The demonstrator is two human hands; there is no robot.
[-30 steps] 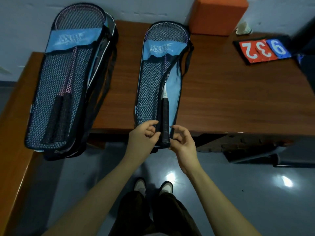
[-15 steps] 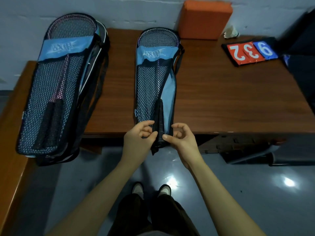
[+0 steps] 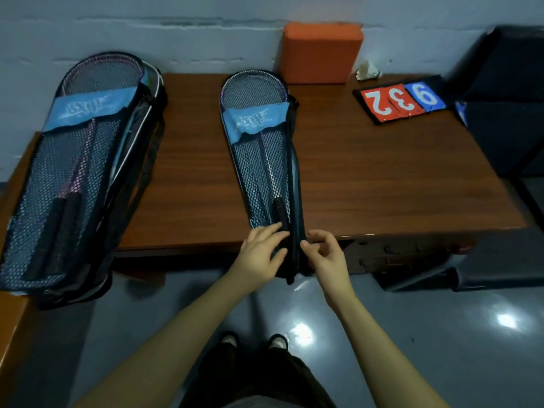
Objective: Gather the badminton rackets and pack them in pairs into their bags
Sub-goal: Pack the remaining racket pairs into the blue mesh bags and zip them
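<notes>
At table edge (image 3: 382,234), left hand (image 3: 259,257) flat, right hand (image 3: 326,254) fingers pinching racket bag (image 3: 265,160).

Head view, facing down, table (image 3: 368,178) near

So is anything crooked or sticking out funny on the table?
Yes. The left racket bag lies across the table corner, its bottom end hanging past the edge. The middle racket bag overhangs the front edge too, where both hands work.
</notes>
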